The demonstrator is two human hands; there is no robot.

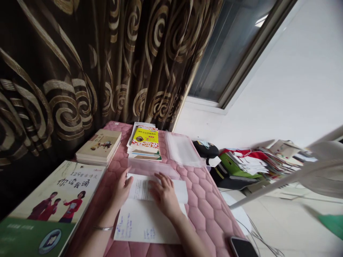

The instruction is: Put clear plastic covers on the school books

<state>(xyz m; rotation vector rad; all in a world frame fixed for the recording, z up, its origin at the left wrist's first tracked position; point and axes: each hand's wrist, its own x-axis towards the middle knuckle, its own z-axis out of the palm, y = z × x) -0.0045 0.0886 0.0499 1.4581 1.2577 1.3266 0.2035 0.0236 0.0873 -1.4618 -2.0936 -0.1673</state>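
My left hand [122, 189] rests on the left edge of a white printed sheet [139, 189], fingers stretched along it. My right hand [164, 194] lies flat on the same sheet with its fingers spread. Beneath it lies a larger white paper [142, 225] with blue handwriting, on the pink quilted surface [206, 210]. A clear plastic folder [150, 167] sits just beyond my fingertips. A thin bracelet circles my left wrist.
A big book with a green and white cover [50, 207] lies at the left, a beige book stack [99, 146] and a yellow-topped stack [144, 141] further back. Another clear folder [183, 150], a phone [242, 247], a cluttered pile [249, 162] and dark patterned curtains [80, 64] surround them.
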